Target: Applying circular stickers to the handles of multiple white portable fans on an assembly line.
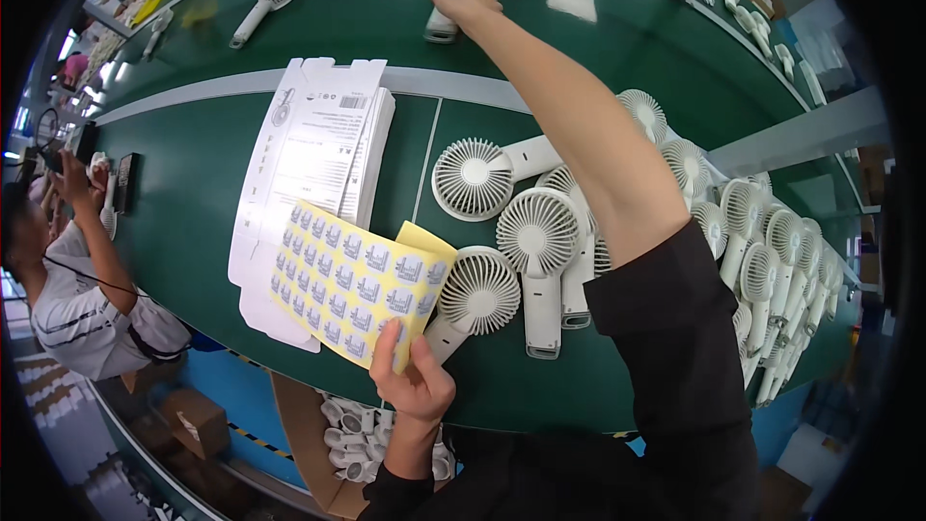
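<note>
Between the thumb and fingers of my left hand (417,384) is a yellow sheet of round printed stickers (359,285), its far corner curled over. The sheet partly covers a stack of flat white printed cartons (313,150). My right arm is stretched far across the table to the green belt, where my right hand (468,4) is closed around the neck of a white handheld fan (442,31). Close by my left hand lies another white fan (478,291), partly under the sheet. More fans, such as one (538,232) to its right, lie beneath my right forearm.
A large pile of white fans (772,251) covers the table's right side. Another fan (262,10) rests on the belt at far left. An open cardboard box (299,434) of white parts stands below the near edge. A co-worker (87,299) sits at left. A metal post (801,140) rises at right.
</note>
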Tool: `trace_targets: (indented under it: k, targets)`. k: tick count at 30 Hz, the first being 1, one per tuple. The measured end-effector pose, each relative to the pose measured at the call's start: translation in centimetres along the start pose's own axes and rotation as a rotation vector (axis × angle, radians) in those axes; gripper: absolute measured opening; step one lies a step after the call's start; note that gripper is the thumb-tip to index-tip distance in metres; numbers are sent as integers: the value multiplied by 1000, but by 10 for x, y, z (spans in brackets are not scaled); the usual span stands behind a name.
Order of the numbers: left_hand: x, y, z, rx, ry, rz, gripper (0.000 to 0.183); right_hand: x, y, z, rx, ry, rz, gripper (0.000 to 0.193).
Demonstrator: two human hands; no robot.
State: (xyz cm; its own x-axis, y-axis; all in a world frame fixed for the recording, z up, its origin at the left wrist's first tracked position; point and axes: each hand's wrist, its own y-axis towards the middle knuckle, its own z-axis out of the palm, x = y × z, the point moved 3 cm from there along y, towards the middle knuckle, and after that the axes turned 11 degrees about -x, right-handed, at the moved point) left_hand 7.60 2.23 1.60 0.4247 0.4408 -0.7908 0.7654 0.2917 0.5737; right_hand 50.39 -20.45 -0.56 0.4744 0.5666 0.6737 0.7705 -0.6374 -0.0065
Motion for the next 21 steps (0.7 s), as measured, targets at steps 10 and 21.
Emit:
trace_targets:
  k: [10,21]
  targets:
    - [-4,5,-3,-48,11,45,37,-48,-48,-157,256,339,-111,44]
    - [-17,8,-3,-141,51,211,33,-134,-242,-319,416,761,-96,36]
